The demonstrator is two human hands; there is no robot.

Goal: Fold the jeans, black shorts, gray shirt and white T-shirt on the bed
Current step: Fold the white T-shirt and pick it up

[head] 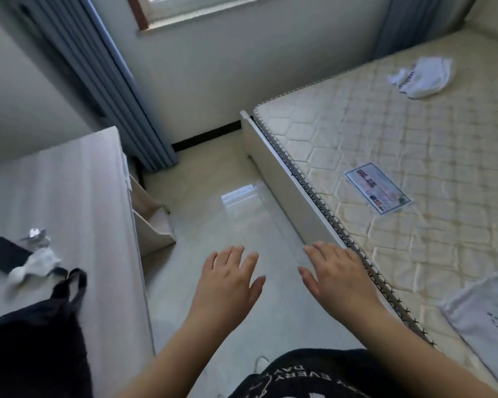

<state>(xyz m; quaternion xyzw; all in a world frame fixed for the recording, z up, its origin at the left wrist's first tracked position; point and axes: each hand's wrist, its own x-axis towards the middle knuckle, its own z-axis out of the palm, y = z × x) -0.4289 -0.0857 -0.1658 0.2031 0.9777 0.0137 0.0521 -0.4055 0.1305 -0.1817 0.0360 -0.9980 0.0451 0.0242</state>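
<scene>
Two bare hands hang in the air above the floor, between a desk and the bed, and neither one holds anything. On the left hand [230,278] the fingers are straight and a little spread, with the palm turned down; the right hand [335,272] is the same, and it hovers just beside the near edge of the bed [296,188]. Only one garment of the task can be told for sure: the white T-shirt [421,77], which lies crumpled on the far right part of the mattress [385,139], well apart from both hands. It is a loose heap with dark print showing, and its longer side seems to run from left to right, though its neck and hem cannot be made out. At the near right edge of the mattress lies a flat white bag [483,311] with small dark text, and in the middle a printed label [378,188] under clear plastic. The mattress is bare, cream and quilted, in a white frame. On the left stands a pale wooden desk [78,191], carrying a black bag [32,340] with a strap, a dark phone [3,254], a crumpled white tissue [35,264] and something small and shiny that I cannot name. Glossy pale tiles [227,214] cover the floor, and blue-gray curtains [104,81] hang beside a window [202,10] in the far wall.
</scene>
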